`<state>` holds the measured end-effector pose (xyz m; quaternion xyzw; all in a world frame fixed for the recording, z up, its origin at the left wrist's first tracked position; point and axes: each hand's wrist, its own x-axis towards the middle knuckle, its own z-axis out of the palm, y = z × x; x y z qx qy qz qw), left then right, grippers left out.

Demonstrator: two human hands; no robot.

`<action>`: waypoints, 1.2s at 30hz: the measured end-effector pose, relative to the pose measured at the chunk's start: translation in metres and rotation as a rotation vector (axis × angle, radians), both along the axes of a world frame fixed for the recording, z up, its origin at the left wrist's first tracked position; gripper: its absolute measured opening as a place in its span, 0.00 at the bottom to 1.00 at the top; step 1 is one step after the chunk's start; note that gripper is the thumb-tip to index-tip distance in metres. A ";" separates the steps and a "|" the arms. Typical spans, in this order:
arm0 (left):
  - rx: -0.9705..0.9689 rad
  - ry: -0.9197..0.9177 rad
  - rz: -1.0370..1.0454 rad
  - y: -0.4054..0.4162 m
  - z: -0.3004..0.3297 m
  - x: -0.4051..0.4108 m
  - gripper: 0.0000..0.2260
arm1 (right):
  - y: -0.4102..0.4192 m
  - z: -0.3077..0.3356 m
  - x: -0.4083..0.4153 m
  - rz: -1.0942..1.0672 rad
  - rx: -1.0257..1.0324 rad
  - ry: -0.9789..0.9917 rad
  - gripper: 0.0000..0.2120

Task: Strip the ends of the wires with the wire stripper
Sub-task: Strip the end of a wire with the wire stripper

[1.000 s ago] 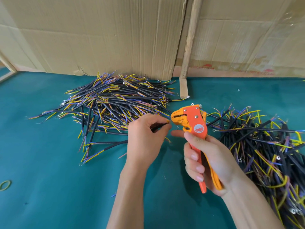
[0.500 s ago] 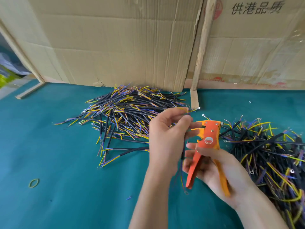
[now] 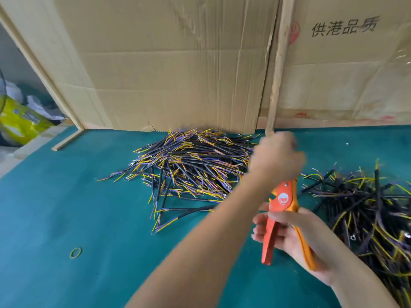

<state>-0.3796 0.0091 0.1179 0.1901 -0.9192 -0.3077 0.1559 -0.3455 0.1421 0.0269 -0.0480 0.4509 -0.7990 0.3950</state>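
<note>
A: How is the wire stripper point(image 3: 283, 200) held, and to what end?

B: It is held upright by the right hand point(image 3: 295, 238) above the green bench point(image 3: 66, 218), toward its near right part. The thumb is laid across the body and the fingers are curled round the spread handles, so a squeeze is presumably kept ready. The head is partly covered by the left forearm.

A: And the left hand point(image 3: 277, 155)?

B: It is raised above the stripper, toward the far edge, and is badly blurred. Whether a wire is pinched in it cannot be told; none is made out.

A: Where are the wires kept?

B: Two heaps are laid out, one on each side of the hands. The left pile point(image 3: 193, 167) is set near the far edge against the cardboard wall point(image 3: 178, 63); the right pile point(image 3: 367, 207) is spread along the right edge. A split into done and undone stock is suggested, though which is which cannot be judged.

A: What is to be said of materials?

B: Short black-sheathed cables are seen, with thin yellow, purple and orange cores fanned out at the ends. The stripper is made of glossy orange and red plastic. The bench is covered in matte felt-like cloth, on which a thin rubber band point(image 3: 75, 252) is left near the front left.
</note>
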 end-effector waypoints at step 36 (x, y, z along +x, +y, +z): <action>0.757 0.524 0.292 -0.006 -0.086 0.101 0.03 | 0.008 0.014 -0.022 0.022 -0.216 -0.041 0.26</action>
